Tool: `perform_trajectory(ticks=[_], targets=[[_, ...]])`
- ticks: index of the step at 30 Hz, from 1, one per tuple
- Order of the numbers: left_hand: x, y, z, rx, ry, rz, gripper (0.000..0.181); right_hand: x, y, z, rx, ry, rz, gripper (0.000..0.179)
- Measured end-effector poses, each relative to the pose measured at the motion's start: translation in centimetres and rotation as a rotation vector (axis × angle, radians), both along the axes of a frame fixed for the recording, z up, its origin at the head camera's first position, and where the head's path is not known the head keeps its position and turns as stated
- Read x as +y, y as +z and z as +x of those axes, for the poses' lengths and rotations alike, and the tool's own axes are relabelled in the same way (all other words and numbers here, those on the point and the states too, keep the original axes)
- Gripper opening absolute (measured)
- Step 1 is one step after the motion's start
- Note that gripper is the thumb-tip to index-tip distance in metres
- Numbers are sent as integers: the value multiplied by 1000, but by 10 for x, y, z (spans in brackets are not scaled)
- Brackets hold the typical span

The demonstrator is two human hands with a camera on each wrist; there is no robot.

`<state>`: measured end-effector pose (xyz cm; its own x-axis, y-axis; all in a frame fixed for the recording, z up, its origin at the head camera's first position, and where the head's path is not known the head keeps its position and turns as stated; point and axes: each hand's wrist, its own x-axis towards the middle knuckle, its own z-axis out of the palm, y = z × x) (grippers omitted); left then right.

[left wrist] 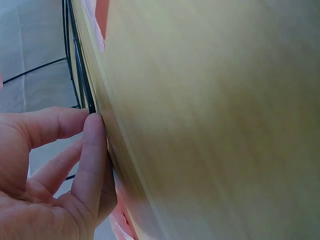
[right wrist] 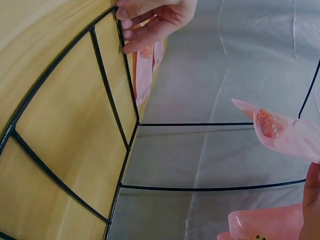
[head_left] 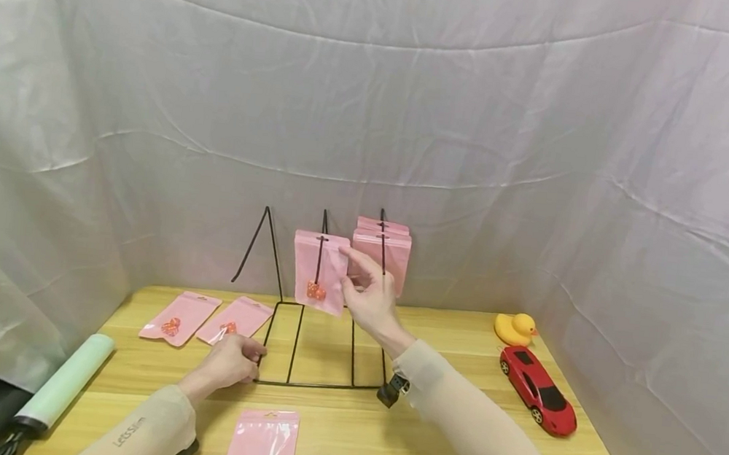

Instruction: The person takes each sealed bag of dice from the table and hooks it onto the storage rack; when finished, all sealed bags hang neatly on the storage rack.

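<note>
A black wire display rack (head_left: 292,343) stands on the table, its prongs rising at the back. My left hand (head_left: 231,361) pinches the rack's front left corner between thumb and fingers, plain in the left wrist view. On the middle prong hangs a pink zip bag (head_left: 306,260) with orange-red pieces inside. Thumb and index finger of my right hand (head_left: 371,298) touch its right edge, spread apart from each other. Two more pink bags (head_left: 395,252) hang one behind the other on the right prong, partly behind my right hand. The left prong (head_left: 251,246) carries no bag.
Two pink bags (head_left: 188,309) lie left of the rack, one partly behind my left hand. Another bag (head_left: 265,434) with yellow pieces lies at the front. A yellow duck (head_left: 516,330) and red toy car (head_left: 538,391) sit right; a pale green cylinder (head_left: 66,380) lies left.
</note>
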<state>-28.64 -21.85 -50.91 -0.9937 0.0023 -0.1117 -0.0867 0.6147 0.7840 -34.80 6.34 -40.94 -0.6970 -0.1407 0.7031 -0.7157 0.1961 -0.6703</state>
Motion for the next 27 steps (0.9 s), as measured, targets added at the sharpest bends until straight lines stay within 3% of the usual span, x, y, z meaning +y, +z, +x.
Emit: perform_trajectory(ticks=[9, 16, 23, 27], targets=[[-2, -1, 0, 5, -8, 3, 53, -9, 3, -9, -23, -62, -17, 61], [-1, -1, -1, -3, -10, 3, 53, -16, 5, -15, -56, -4, -80, 61], [-1, -1, 0, -4, -3, 1, 52, -16, 5, -15, -74, -28, -25, 63], [-1, -2, -1, -4, -2, 9, 52, -15, 5, -13, -76, 3, 0, 64]])
